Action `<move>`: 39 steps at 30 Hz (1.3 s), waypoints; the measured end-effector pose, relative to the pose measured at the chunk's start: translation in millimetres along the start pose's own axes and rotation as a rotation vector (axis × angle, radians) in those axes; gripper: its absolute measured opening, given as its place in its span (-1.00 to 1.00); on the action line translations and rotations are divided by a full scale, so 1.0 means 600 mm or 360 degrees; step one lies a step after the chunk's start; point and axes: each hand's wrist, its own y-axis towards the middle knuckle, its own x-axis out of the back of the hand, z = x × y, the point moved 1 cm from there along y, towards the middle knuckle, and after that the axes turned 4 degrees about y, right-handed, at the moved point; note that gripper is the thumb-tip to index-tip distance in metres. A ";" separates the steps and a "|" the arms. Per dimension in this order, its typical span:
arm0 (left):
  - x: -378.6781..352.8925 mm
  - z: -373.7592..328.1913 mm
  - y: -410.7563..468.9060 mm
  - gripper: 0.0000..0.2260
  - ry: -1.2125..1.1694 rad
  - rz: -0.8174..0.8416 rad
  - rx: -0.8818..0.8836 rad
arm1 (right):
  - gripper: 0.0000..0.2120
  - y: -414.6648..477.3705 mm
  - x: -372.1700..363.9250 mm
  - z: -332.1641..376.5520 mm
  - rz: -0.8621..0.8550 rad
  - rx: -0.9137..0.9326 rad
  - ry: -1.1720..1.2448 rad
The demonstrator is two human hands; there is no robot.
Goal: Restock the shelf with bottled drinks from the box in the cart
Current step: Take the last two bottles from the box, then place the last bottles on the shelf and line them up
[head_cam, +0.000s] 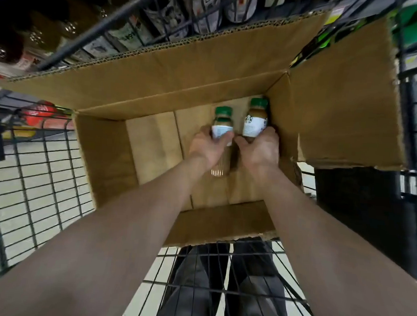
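Note:
An open cardboard box (pixel 105 156) sits in a black wire cart (pixel 30 186). Both my arms reach down into it. My left hand (pixel 209 147) grips a coffee bottle (pixel 222 121) with a green cap and white label. Beside it, my right hand (pixel 260 148) grips a second such bottle (pixel 255 119) near the box's far right corner. Both bottles point away from me. The rest of the box floor that I can see is bare cardboard.
The box flaps (pixel 347 105) stand up at the far side and the right. Beyond the cart, shelves (pixel 142 31) hold dark bottles and labelled drinks. A black object (pixel 360 216) sits right of the box. My dark trouser legs show through the wire below.

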 end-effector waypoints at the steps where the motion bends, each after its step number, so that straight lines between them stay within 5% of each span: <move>1: 0.005 0.010 -0.002 -0.44 -0.0058 -0.0033 -0.0007 | -0.36 0.003 -0.001 0.004 -0.0022 -0.0024 -0.0003; 15: 0.165 0.047 -0.165 -0.61 -0.0414 -0.0118 -0.0129 | -0.37 -0.204 0.089 0.086 0.0208 0.0145 0.0202; 22: 0.251 0.081 -0.342 -0.46 -0.0422 -0.0177 -0.0365 | -0.62 -0.403 0.122 0.113 0.0085 0.0185 0.0393; 31: 0.338 0.193 -0.596 -0.29 -0.0446 -0.0552 -0.0592 | -0.58 -0.667 0.167 0.137 0.0067 0.0654 0.0311; 39: 0.494 0.245 -0.834 -0.37 -0.0464 -0.0829 -0.0828 | -0.48 -0.895 0.202 0.234 0.0113 0.1125 0.0213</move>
